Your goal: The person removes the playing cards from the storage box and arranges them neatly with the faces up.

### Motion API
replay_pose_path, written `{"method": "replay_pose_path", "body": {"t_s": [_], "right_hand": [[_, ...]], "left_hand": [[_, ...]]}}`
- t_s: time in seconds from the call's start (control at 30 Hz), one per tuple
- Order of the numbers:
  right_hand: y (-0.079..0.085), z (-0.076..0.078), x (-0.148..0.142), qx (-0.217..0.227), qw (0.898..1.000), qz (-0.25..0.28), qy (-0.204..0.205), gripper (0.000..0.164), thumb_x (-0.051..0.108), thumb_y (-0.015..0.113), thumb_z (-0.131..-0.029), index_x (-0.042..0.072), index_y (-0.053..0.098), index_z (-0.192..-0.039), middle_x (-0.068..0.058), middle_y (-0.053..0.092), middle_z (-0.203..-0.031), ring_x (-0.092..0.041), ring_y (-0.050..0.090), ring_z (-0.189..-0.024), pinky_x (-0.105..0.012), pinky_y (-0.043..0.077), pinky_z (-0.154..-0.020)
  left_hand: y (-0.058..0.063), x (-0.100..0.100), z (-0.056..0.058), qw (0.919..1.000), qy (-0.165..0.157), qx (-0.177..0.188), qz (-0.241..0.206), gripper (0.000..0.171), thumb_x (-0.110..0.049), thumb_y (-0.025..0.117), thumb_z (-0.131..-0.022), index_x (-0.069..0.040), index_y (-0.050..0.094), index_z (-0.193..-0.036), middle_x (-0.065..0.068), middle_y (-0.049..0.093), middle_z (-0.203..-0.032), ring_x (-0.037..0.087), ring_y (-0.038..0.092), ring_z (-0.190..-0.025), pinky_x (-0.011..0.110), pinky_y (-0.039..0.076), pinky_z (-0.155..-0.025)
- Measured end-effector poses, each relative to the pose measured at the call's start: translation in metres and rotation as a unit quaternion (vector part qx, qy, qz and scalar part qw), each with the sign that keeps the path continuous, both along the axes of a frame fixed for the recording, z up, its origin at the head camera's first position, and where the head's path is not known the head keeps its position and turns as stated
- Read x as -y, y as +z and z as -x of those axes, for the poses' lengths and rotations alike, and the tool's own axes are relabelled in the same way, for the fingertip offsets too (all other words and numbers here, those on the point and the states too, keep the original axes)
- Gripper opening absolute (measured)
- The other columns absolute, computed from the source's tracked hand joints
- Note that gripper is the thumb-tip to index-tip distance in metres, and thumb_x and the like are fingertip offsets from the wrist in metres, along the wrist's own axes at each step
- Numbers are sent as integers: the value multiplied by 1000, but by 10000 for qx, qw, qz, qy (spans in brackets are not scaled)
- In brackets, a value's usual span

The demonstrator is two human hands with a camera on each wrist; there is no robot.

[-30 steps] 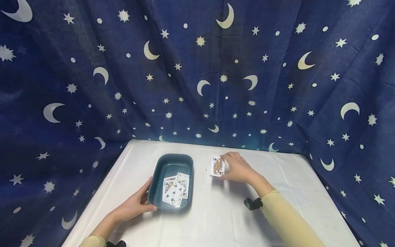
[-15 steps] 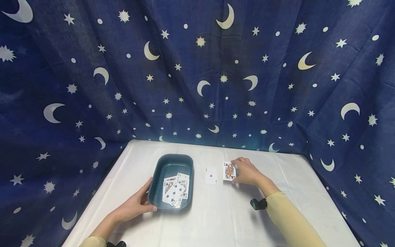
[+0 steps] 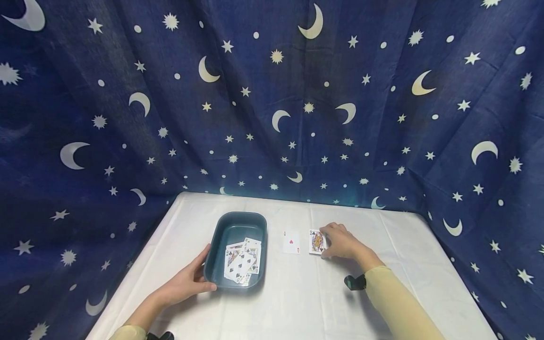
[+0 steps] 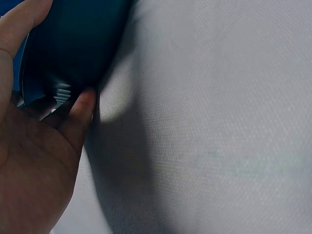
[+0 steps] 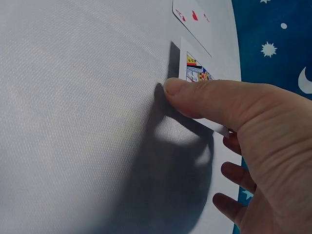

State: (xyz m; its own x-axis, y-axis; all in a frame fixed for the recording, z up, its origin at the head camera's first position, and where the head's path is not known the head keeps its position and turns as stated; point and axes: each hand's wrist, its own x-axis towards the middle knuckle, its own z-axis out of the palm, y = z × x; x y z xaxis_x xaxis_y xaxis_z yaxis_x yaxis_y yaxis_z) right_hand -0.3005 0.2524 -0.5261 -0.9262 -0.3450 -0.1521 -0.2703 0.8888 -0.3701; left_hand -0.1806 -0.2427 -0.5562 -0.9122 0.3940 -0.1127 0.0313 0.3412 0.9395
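A dark teal plastic tub (image 3: 234, 225) stands on the white cloth, with several playing cards (image 3: 239, 267), mostly spades, fanned loosely inside. My left hand (image 3: 187, 282) grips its near left corner, thumb at the front and fingers along the side. In the left wrist view, the thumb lies over the tub's wall (image 4: 73, 39). My right hand (image 3: 343, 243) pinches a face card of clubs (image 3: 316, 242) by its right side, face up, close over the cloth. Its shadow falls beneath it in the right wrist view. The ace of hearts (image 3: 291, 242) lies face up just left of it.
A white cloth (image 3: 289, 302) covers the table. Behind it and on both sides hangs a dark blue curtain (image 3: 255, 118) with moons and stars, meeting the table's far edge. A dark wrist camera (image 3: 354, 283) sits under the right forearm.
My right hand has carried the club card rightward, off the ace of hearts, then lower toward the cloth. The ace now shows fully. The left hand and the tub have stayed put.
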Motion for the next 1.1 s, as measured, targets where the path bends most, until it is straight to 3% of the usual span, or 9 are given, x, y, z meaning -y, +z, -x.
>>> {"method": "replay_pose_path", "body": {"t_s": [0.43, 0.83, 1.1], "right_hand": [[-8, 5, 3, 216, 9996, -80, -182, 89, 30, 94, -69, 8, 57, -146, -14, 53, -143, -35, 45, -131, -57, 37, -114], [-2, 7, 6, 411, 9988, -84, -253, 87, 27, 95, -68, 9, 58, -145, -13, 52, -140, -36, 46, -129, -62, 39, -110], [-5, 6, 6, 436, 9988, -118, -200, 87, 26, 94, -68, 10, 58, -145, -12, 52, -139, -33, 45, -127, -59, 39, -111]], "left_hand": [[4, -1, -2, 9999, -82, -133, 13, 115, -16, 84, -86, -18, 2, -166, 31, 7, -166, 52, 40, -139, 38, 50, -105], [6, -2, -1, 9998, -116, -164, -24, 115, -15, 84, -86, -17, 2, -166, 30, 7, -166, 52, 41, -139, 36, 51, -103], [4, -1, -2, 9999, -60, -135, 88, 115, -18, 84, -86, -18, 1, -166, 28, 6, -167, 52, 37, -142, 36, 48, -106]]}}
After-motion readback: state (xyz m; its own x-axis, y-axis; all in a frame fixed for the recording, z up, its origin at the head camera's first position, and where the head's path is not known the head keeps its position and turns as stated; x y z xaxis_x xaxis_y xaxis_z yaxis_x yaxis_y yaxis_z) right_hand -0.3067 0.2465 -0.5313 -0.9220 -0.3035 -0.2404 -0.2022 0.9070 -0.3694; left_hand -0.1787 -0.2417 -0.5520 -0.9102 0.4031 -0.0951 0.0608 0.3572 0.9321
